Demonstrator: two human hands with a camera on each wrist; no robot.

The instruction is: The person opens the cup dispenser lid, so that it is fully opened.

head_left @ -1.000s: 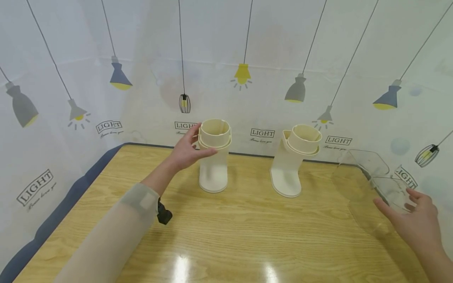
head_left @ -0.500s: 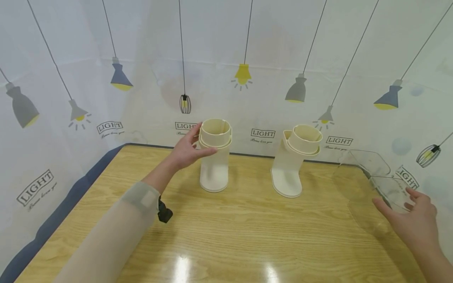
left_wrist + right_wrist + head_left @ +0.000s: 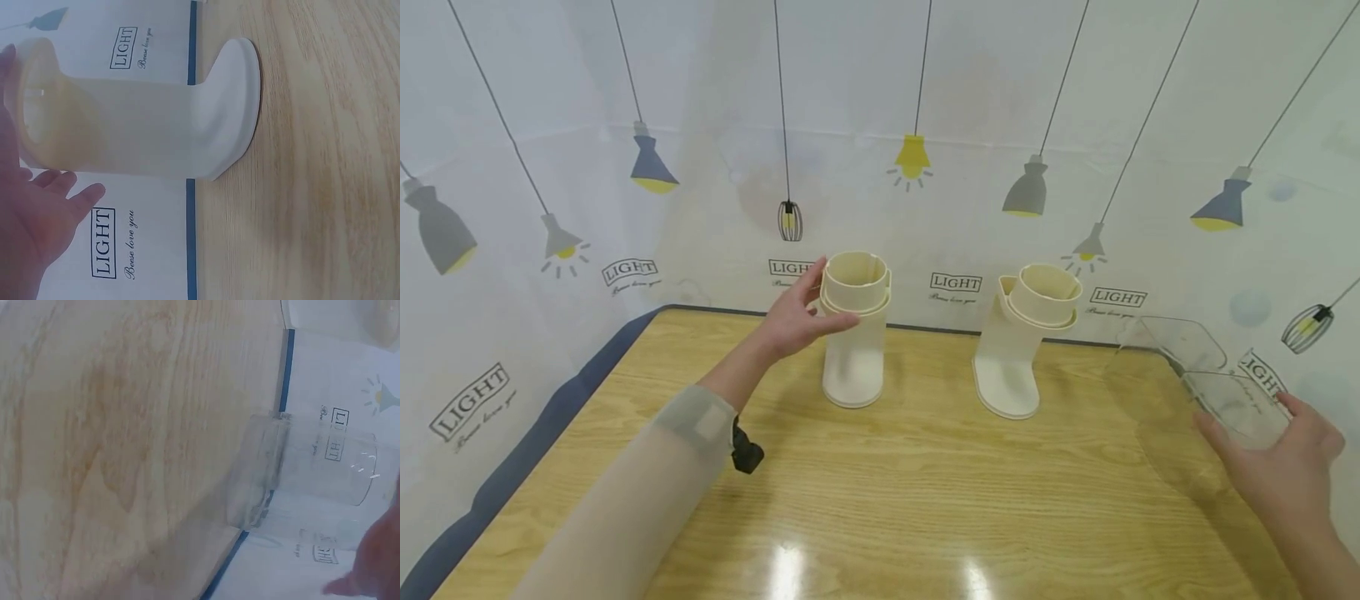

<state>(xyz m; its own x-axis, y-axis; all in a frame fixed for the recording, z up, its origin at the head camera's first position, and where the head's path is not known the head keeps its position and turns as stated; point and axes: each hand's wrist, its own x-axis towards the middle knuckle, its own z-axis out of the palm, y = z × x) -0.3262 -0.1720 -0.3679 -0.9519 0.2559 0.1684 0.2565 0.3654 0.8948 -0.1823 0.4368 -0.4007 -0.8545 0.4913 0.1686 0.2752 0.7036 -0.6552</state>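
Note:
A cream L-shaped stand (image 3: pixel 853 358) with an upright round collar at its top stands near the wall, its foot toward me. My left hand (image 3: pixel 793 317) curves around that collar from the left, thumb across the front and forefinger along the far side. In the left wrist view, the other fingertips (image 3: pixel 90 197) lie beside the collar, loosely bent. A clear, see-through container (image 3: pixel 325 465) stands at the far right table corner. My right hand (image 3: pixel 1281 454) is raised next to it, thumb and fingers spread apart, holding nothing. The right wrist view shows the hand just past the container's rim.
A second matching cream stand (image 3: pixel 1007 375) is in the middle right, between my hands. The wooden table (image 3: pixel 925 492) ends at a dark blue edge (image 3: pixel 550 417). Behind it hangs a white printed cloth (image 3: pixel 850 83) with lamp pictures.
My right hand has shifted slightly, its fingers moving up and to the right. My left hand and both cream stands look unmoved.

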